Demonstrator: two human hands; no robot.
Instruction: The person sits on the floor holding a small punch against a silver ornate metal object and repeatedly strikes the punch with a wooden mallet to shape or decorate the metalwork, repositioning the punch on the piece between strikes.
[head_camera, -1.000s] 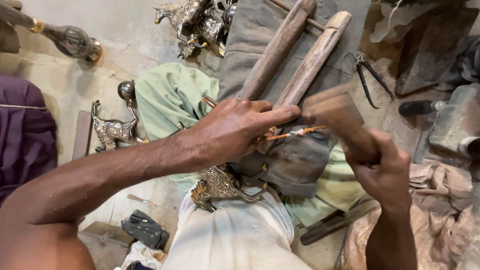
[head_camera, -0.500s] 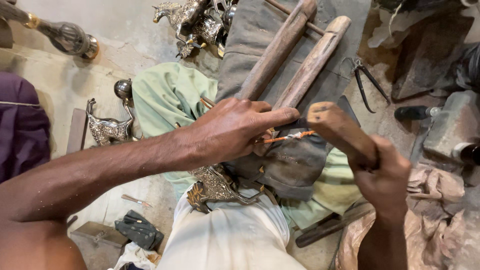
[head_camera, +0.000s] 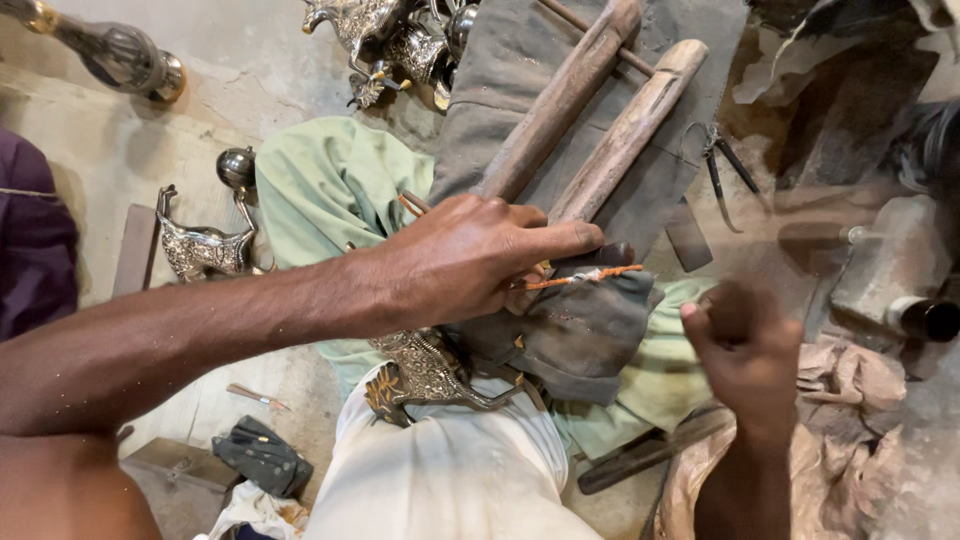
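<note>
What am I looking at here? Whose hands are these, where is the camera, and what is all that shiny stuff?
The camera sits on a person's head and looks down, so you see that person's own two bare arms and lap.

The left hand pinches a thin orange-wrapped tool against a grey cloth pad on the lap. Under that hand lies an ornate metal figure, gold and silver in colour, partly hidden.

The right hand is closed in a fist and blurred; what it grips cannot be made out in this picture.

Two thick wooden sticks lie side by side on a grey cloth in front. On the floor stand a shiny animal figure and more shiny figures at the top. Pliers lie to the right.
</note>
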